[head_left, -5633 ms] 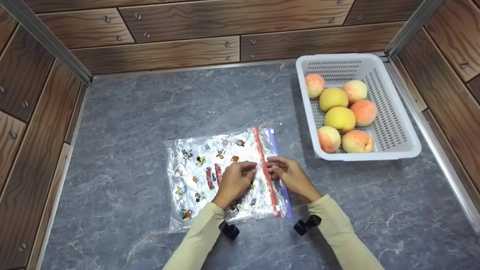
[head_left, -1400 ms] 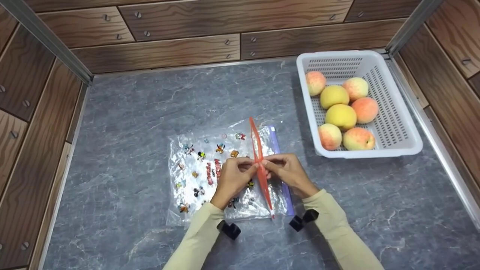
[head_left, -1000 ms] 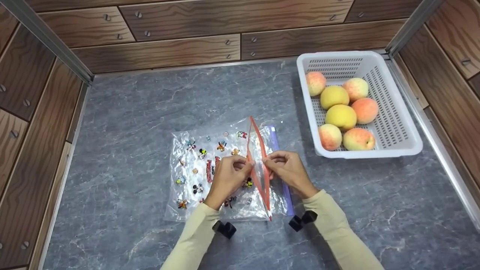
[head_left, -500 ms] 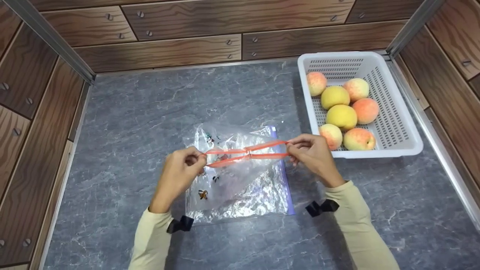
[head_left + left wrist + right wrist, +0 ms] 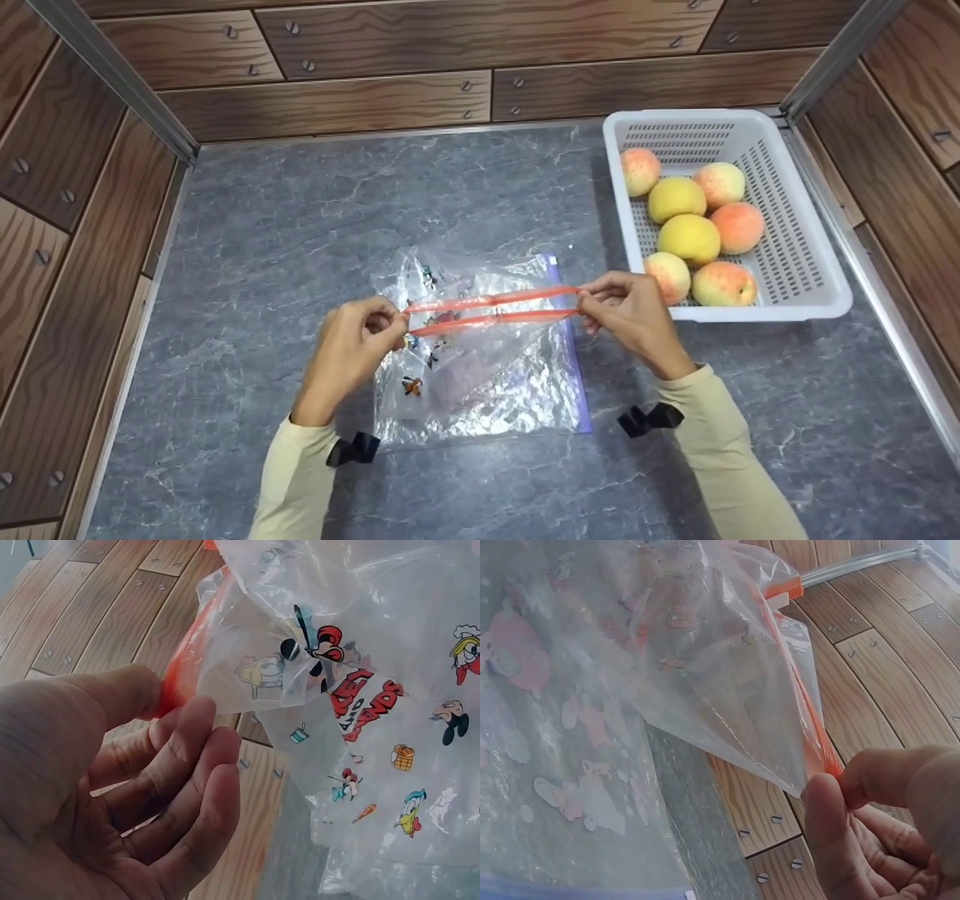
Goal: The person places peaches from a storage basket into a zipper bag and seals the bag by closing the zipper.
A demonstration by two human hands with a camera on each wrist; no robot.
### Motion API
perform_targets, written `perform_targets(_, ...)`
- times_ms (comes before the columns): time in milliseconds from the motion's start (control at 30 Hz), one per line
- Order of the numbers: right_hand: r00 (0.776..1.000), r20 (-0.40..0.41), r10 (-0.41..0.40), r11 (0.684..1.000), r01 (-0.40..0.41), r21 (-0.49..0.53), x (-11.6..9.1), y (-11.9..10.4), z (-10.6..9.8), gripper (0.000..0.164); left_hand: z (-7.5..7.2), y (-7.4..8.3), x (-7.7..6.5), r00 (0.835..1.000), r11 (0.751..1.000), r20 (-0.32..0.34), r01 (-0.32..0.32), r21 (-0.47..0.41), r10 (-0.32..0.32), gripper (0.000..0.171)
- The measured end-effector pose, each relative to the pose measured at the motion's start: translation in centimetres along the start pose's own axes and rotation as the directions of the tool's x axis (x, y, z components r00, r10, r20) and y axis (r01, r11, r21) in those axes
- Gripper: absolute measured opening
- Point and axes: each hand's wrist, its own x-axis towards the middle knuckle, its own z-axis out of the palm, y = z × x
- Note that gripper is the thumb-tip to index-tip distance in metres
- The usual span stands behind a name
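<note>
A clear zip bag with a red-orange zip edge and cartoon prints hangs stretched between the two hands, its mouth spread into two strips. My left hand pinches one end of that mouth between thumb and forefinger; in the left wrist view the other fingers of the left hand are loosely curled. At the opposite end, my right hand pinches the red edge, which the right wrist view shows between thumb and finger. Below lies another clear bag with a purple zip edge, flat on the table and partly covered.
A white plastic basket stands at the right, just beyond the right hand. It holds several peaches and yellow round fruits. Wood-patterned walls enclose the grey marbled table at the back and sides.
Both hands pulled the red-edged bag's mouth apart crosswise, then moved outward to opposite ends, turning and lifting it off the purple-edged bag. Over the last half second the hands hardly moved.
</note>
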Motion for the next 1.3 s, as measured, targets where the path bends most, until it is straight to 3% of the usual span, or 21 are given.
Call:
perform_targets(200, 0.999, 0.012, 0.038, 0.999, -0.038, 0.001, 0.0, 0.2, 0.2, 0.01, 1.5, 0.8, 0.3, 0.993, 0.995, -0.083, -0.073, 0.072, 0.079, 0.01)
perform_targets(367, 0.996, 0.038, 0.079, 0.993, -0.076, -0.085, 0.3, 0.1, 0.2, 0.013, 2.9, 1.5, 0.7, 0.997, 0.995, -0.047, -0.067, -0.068, 0.064, 0.01)
perform_targets(500, 0.997, 0.034, 0.068, 0.985, -0.062, -0.162, 0.4, -0.2, 0.4, 0.016, 3.5, 2.0, 1.2, 0.999, 0.978, -0.012, -0.039, -0.203, 0.037, 0.01)
perform_targets(733, 0.998, 0.054, 0.025, 0.959, -0.008, -0.282, 0.4, -0.2, 0.4, 0.017, 4.1, 2.5, 1.7, 0.999, 0.967, -0.048, -0.022, -0.252, 0.011, 0.012)
perform_targets(933, 0.997, 0.065, -0.048, 0.926, 0.068, -0.37, 0.3, -0.5, 0.2, 0.017, 4.5, 2.4, 1.9, 0.995, 0.962, -0.093, -0.062, -0.267, 0.038, 0.012)
perform_targets(1133, 0.98, -0.047, -0.195, 0.899, 0.16, -0.408, 0.7, -2.9, -2.0, 0.02, 5.0, 2.6, 2.0, 0.993, 0.948, -0.108, -0.074, -0.31, 0.042, 0.012)
perform_targets(1300, 0.951, -0.083, -0.297, 0.809, 0.205, -0.551, 2.5, -4.1, -5.8, 0.032, 5.4, 2.5, 1.9, 0.992, 0.948, -0.12, -0.08, -0.308, 0.045, 0.011)
